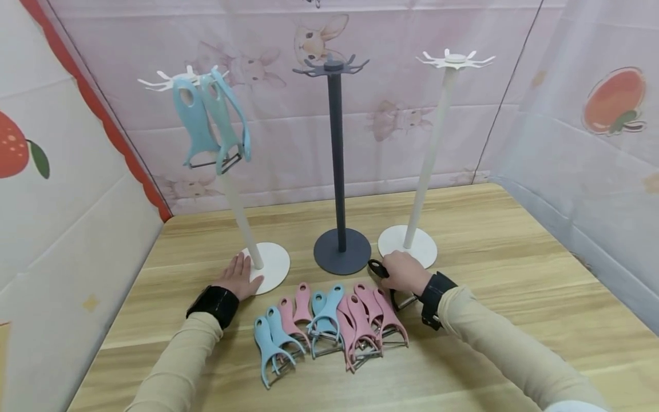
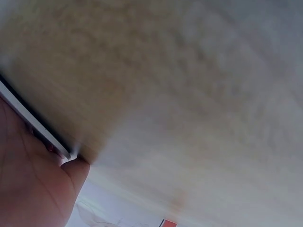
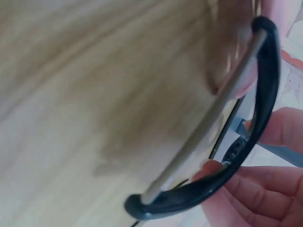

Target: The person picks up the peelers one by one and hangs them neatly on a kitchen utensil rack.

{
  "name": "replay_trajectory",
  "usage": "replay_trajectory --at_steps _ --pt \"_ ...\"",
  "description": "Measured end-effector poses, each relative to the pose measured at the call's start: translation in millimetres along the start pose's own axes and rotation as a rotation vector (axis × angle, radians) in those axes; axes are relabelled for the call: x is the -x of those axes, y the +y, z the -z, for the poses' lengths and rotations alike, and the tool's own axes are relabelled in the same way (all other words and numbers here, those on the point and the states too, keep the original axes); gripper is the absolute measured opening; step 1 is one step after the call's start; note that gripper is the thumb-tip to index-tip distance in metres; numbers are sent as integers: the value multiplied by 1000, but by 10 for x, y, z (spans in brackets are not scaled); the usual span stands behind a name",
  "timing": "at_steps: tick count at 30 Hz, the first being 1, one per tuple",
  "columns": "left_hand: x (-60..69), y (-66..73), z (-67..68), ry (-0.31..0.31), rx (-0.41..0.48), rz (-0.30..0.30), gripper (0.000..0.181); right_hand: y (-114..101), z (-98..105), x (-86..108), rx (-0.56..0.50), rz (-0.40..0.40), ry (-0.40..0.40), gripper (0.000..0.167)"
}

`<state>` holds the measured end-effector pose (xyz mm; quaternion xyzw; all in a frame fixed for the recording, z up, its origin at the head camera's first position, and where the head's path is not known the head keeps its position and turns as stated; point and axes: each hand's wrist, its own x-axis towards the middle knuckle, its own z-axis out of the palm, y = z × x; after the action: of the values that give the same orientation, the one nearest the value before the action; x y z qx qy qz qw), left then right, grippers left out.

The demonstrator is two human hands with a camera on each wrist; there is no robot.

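Note:
A black peeler (image 1: 378, 269) is held in my right hand (image 1: 407, 272), in front of the right white stand's base. In the right wrist view the thumb and fingers pinch the peeler's black frame (image 3: 269, 90), with its metal blade (image 3: 203, 123) facing the camera. My left hand (image 1: 238, 279) rests, fingers straight, on the round base (image 1: 276, 263) of the left white stand. Two blue peelers (image 1: 195, 117) and a paler blue-green one (image 1: 218, 111) hang from that stand's hooks. Several blue peelers (image 1: 265, 340) and pink peelers (image 1: 362, 320) lie in a row between the hands.
A dark grey stand (image 1: 337, 154) with bare hooks stands in the middle. To its right is a white stand (image 1: 432, 154), also with bare hooks. All stand on a wooden table (image 1: 489, 252). Printed cloth (image 1: 288, 131) hangs close behind and at both sides.

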<state>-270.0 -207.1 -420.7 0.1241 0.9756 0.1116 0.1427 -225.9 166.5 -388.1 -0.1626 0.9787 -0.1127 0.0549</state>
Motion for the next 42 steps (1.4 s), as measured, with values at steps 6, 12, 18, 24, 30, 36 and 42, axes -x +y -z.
replay_trajectory --at_steps 6,12,18,24,30,36,42 --pt "-33 -57 -55 10 -3 -11 74 -49 100 4 -24 98 90 23" --pt "-194 -213 -172 14 -1 -20 81 -253 283 -27 -68 222 146 5" --pt "-141 -154 -120 5 -4 -11 77 -539 475 -171 -194 360 196 17" --pt "-84 -105 -65 -3 14 3 78 -848 702 -433 -323 463 306 35" --pt "-86 -123 -73 5 16 4 77 -1152 946 -701 -392 507 453 42" --pt "-103 -112 -97 11 17 9 76 -1355 1189 -966 -509 448 607 43" --pt "-114 -118 -132 43 -16 -2 77 -1557 1494 -1190 -577 379 700 42"
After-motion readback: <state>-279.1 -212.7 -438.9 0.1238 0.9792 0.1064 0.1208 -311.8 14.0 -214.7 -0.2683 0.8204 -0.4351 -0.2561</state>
